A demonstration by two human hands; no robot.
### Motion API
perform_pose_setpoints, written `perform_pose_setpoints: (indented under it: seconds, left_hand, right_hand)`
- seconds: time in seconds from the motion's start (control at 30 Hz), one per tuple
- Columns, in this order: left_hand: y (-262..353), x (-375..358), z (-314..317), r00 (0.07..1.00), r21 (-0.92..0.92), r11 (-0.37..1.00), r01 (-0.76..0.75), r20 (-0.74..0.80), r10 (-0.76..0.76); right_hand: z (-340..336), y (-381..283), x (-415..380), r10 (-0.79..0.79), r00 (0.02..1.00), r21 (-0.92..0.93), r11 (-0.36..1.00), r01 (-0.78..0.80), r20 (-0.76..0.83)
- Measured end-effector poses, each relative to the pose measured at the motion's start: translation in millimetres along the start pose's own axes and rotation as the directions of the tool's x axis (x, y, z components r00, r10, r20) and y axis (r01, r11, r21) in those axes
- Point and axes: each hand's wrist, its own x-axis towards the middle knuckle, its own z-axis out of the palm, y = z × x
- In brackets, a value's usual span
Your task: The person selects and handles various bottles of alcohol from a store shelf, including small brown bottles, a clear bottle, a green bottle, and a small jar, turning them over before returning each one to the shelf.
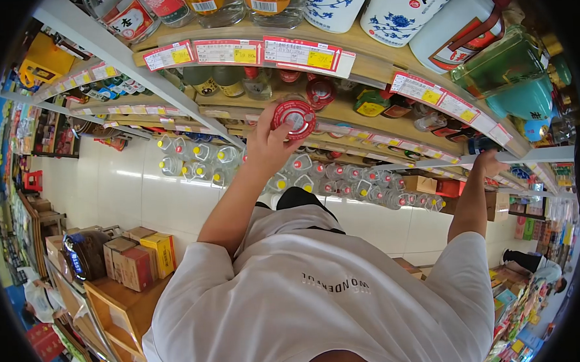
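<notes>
My left hand [272, 140] is closed around a container with a round red lid [294, 119], seen from above, just in front of a lower shelf. The thumb lies across the lid's pale centre, and the container's body is hidden below. Just behind it, on that shelf, stands another red-topped container [320, 91]. At the far right, my right hand [490, 164] reaches up to the shelf edge beside a grey upright, close under a dark item [481, 145]. Its fingers are mostly hidden there.
Above, a wooden shelf [368, 66] with price tags [300, 53] carries bottles and white-and-blue jugs [338, 4]. Clear plastic jugs [227, 154] stand on the floor below. Cartons [135, 262] sit on a wooden cabinet at left. Another person [545, 267] is at far right.
</notes>
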Motion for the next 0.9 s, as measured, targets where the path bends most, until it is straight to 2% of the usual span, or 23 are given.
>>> perform_pose_setpoints:
  seconds: [0.13,0.23,0.27,0.3,0.33,0.4,0.47,0.53,0.67,0.73,0.77,0.8,0.83,0.9]
  left_hand:
    - [13,12,-22,0.992,-0.112,0.987,-0.118,-0.054,0.113]
    - [27,16,-25,0.973,-0.482,0.871,0.101,-0.134,-0.187]
    - [34,18,-30,0.935,-0.682,0.695,0.226,-0.048,-0.351]
    - [45,24,-39,0.873,-0.826,0.460,0.324,0.074,-0.482]
    - [45,21,-43,0.832,-0.892,0.227,0.391,0.237,-0.502]
    - [47,20,-53,0.677,-0.839,-0.283,0.465,0.542,-0.498]
    - [59,26,-54,0.658,-0.726,-0.593,0.349,0.640,-0.397]
    - [59,21,-62,0.673,-0.607,-0.708,0.362,0.695,-0.252]
    - [59,18,-57,0.747,-0.447,-0.866,0.225,0.649,-0.141]
    - [60,15,-56,0.745,-0.360,-0.910,0.206,0.661,-0.092]
    - [59,14,-54,0.749,-0.303,-0.933,0.192,0.660,-0.060]
    - [57,6,-52,0.763,-0.217,-0.962,0.166,0.646,-0.014]
    - [60,6,-49,0.763,-0.186,-0.968,0.167,0.646,0.008]
    - [70,14,-49,0.750,-0.193,-0.961,0.196,0.661,0.020]
  right_hand:
    - [7,9,4,-0.015,1.000,-0.016,1.000,0.014,-0.010]
    - [7,4,4,0.045,0.998,-0.049,0.998,-0.047,-0.041]
    - [8,6,5,0.030,0.998,-0.049,0.998,-0.033,-0.049]
    - [12,10,8,0.016,0.998,-0.049,0.999,-0.019,-0.056]
    - [13,12,8,0.002,0.998,-0.048,0.999,-0.005,-0.063]
    - [9,10,6,0.006,1.000,-0.075,0.997,-0.008,-0.018]
    - [6,8,5,0.011,1.000,-0.086,0.996,-0.011,0.009]
    - [5,7,3,0.019,1.000,-0.079,0.997,-0.017,0.015]
    - [7,8,5,-0.014,1.000,-0.055,0.998,0.014,0.004]
    - [8,12,6,-0.059,0.998,-0.001,0.998,0.059,-0.010]
    - [20,31,15,-0.116,0.993,-0.067,0.991,0.115,-0.013]
    - [19,30,16,-0.074,0.997,-0.091,0.993,0.076,0.031]
    - [32,46,23,-0.178,0.984,-0.156,0.972,0.178,0.012]
    - [15,25,13,-0.134,0.990,-0.106,0.986,0.130,-0.037]
